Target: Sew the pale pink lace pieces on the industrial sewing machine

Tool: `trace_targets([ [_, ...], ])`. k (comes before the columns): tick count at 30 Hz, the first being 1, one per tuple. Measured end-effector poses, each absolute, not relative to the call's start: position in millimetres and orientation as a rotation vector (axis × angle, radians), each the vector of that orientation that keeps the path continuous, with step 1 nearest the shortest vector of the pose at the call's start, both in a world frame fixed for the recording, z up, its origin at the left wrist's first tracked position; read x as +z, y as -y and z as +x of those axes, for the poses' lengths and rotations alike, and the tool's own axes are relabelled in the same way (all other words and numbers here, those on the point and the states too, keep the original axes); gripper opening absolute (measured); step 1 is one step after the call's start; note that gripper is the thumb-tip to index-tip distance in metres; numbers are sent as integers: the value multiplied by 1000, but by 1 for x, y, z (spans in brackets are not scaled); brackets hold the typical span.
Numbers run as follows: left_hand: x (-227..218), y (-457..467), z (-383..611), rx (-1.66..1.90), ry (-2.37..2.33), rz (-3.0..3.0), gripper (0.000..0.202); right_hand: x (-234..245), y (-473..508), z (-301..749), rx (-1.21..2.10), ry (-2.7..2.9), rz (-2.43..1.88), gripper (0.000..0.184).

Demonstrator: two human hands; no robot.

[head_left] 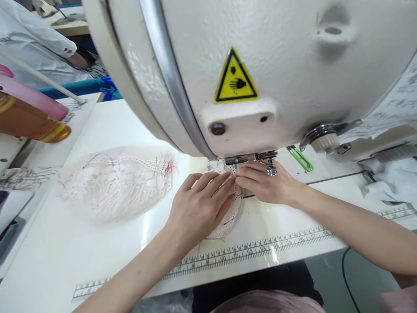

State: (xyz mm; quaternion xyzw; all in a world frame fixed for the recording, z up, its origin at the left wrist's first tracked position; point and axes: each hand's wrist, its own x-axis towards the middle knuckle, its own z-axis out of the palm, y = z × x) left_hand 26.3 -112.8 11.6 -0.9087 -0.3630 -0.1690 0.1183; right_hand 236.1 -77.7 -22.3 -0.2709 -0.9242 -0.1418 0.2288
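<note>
A pale pink lace piece (pixel 232 219) lies under the head of a white sewing machine (pixel 192 78), its upper part beneath my hands. My left hand (pixel 200 202) rests on it palm down, the fingers stretched out toward the needle area. From the right, my right hand (pixel 269 180) meets the lace edge, thumb and forefinger brought together on it just below the presser parts (pixel 250 158). The needle tip is hidden behind the machine head and my fingers. To the left lies a second pile of pale lace (pixel 124 184) with loose dark and red threads.
A green thread snipper (pixel 300 158) lies right of the machine head. A printed ruler strip (pixel 247 252) runs along the table's front edge. Bottles, one amber (pixel 32 117) and one pink (pixel 35 93), stand at left. A person in a white sleeve (pixel 42 32) is beyond.
</note>
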Motion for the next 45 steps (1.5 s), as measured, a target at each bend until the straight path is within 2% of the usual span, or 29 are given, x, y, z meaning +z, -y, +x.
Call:
trace_targets([
  [2, 23, 121, 19, -511, 867, -2702, 18, -23, 78, 238, -431, 2570, -659, 35],
  [5, 28, 138, 5, -446, 545, -2708, 30, -25, 78, 238, -445, 2578, -627, 39],
  [7, 23, 150, -2, -380, 488, -2691, 21, -25, 77, 238, -415, 2566, -636, 40],
  [8, 20, 156, -4, -372, 514, -2696, 14, -25, 76, 238, -385, 2566, -636, 39],
  [11, 17, 166, -6, -466, 817, -2746, 25, -24, 74, 240, -225, 2599, -610, 31],
  [14, 29, 161, -4, -575, 1301, -2741, 21, -25, 71, 241, -90, 2627, -576, 25],
  [16, 40, 150, -1, -567, 1464, -2759, 19, -27, 69, 240, -94, 2619, -574, 22],
  [19, 43, 129, 4, -378, 1302, -2921, 23, -28, 68, 239, -173, 2566, -561, 20],
  [22, 30, 111, 11, -265, 1026, -2915, 16, -25, 70, 239, -222, 2508, -548, 18],
  [28, 5, 102, 19, -514, 848, -2750, 17, -16, 69, 242, -185, 2492, -487, 18],
  [35, -8, 105, 15, -632, 758, -2642, 15, -22, 64, 244, 22, 2528, -421, 14],
  [40, -12, 106, 17, -674, 841, -2652, 12, -34, 66, 235, -7, 2507, -507, 27],
  [43, -10, 107, 19, -695, 874, -2643, 19, -40, 67, 232, -130, 2483, -534, 10],
  [45, -8, 107, 20, -688, 875, -2628, 28, -41, 68, 233, -146, 2498, -523, 9],
])
